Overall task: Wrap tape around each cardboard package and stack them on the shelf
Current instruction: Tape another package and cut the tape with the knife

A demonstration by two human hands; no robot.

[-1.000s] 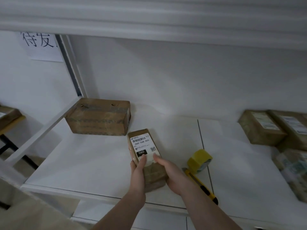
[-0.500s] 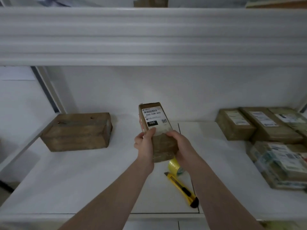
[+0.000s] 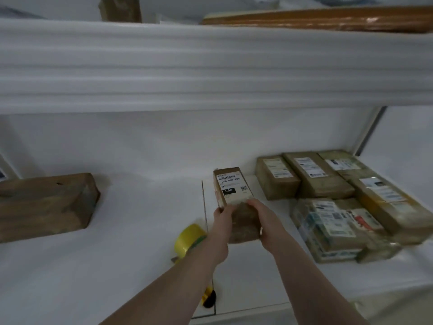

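My fingers (image 3: 251,204) of both hands curled round the labelled package (image 3: 233,195), left hand (image 3: 222,216) and right hand (image 3: 264,221) holding it above the shelf (image 3: 140,231), carried rightward since before, now near the package stack (image 3: 328,195), yellow tape roll (image 3: 187,238) now left of my wrist, big box (image 3: 44,207) far left.

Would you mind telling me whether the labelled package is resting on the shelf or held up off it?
Held up: both hands, left hand and right hand, grip the labelled package above the shelf.
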